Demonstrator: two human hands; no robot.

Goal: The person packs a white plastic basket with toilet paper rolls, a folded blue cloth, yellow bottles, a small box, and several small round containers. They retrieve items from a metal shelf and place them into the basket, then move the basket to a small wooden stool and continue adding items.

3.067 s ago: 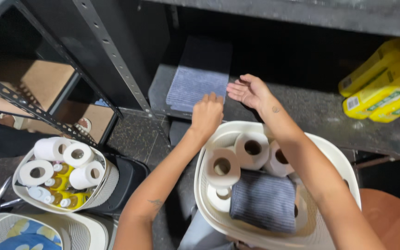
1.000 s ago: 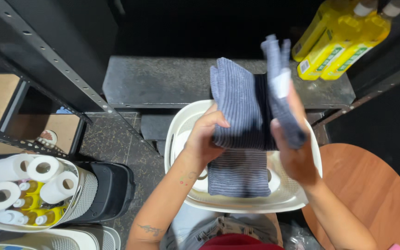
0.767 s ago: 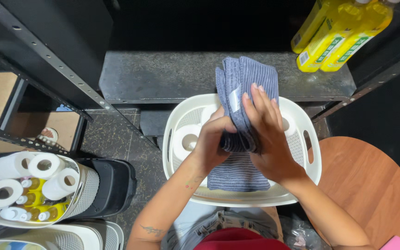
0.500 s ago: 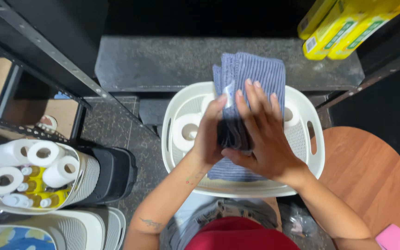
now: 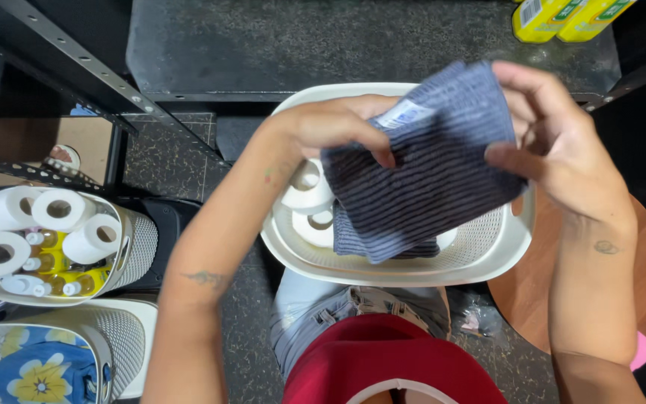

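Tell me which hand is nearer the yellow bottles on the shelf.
Right. The right hand grips the striped cloth just below the yellow bottles; the left hand holds its far edge.

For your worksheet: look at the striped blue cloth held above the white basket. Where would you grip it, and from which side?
Probably by its two upper corners, from the sides: the cloth hangs flat, with its lower edge drooping over the basket. The left hand and right hand already pinch it near those corners.
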